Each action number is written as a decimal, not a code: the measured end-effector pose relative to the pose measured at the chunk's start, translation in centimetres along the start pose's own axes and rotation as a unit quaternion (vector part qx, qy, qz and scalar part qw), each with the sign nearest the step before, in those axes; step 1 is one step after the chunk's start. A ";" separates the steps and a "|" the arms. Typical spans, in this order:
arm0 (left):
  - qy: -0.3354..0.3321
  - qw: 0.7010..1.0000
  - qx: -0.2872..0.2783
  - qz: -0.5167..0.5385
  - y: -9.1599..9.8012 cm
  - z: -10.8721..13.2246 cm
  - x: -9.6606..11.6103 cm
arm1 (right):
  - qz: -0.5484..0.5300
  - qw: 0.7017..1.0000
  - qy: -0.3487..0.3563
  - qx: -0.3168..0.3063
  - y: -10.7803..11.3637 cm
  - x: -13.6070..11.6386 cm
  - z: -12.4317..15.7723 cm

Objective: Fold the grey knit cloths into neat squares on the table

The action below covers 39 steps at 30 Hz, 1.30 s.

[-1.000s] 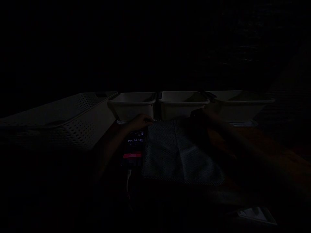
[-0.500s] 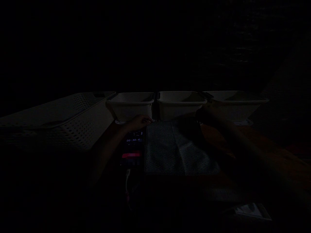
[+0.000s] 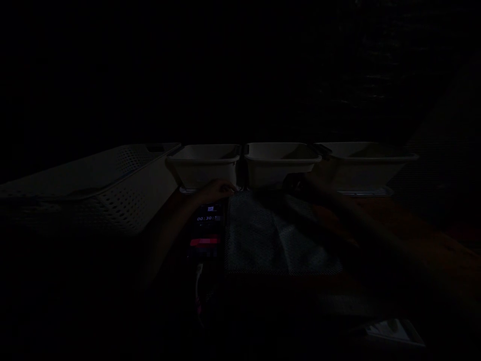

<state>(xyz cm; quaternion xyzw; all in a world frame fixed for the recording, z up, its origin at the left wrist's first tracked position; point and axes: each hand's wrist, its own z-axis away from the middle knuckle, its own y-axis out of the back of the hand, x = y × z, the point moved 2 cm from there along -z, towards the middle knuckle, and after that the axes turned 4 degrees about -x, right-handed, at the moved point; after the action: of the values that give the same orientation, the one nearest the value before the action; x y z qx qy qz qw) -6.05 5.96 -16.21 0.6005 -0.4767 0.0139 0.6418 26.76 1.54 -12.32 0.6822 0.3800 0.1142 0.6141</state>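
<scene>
A grey-blue textured cloth lies flat on the brown table, with a crease running down its middle. At its far left corner is my left hand, fingers curled and closed on the cloth's edge. My right hand is over the far edge of the cloth, right of its middle. Darkness hides the fingers of that hand, so their grip does not show. A shadow from the right arm falls across the cloth.
Three pale plastic tubs stand in a row behind the cloth: left tub, middle tub, right tub. A perforated basket is at left. A phone showing a timer, with a cable, lies beside the cloth.
My right hand has moved left along the cloth's far edge, from the right corner toward the middle. My left hand stays at the far left corner. The phone's timer has advanced.
</scene>
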 end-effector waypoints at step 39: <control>-0.046 0.980 -0.002 -0.192 0.3 0.4 1.9 | 0.014 0.959 0.138 -0.247 -6.5 -5.6 0.1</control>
<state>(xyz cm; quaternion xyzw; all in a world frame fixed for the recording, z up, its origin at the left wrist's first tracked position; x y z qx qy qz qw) -5.47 4.67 -14.88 0.6801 -0.3814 -0.1383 0.6107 20.51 -2.47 -16.58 0.4920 0.4112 0.3065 0.7035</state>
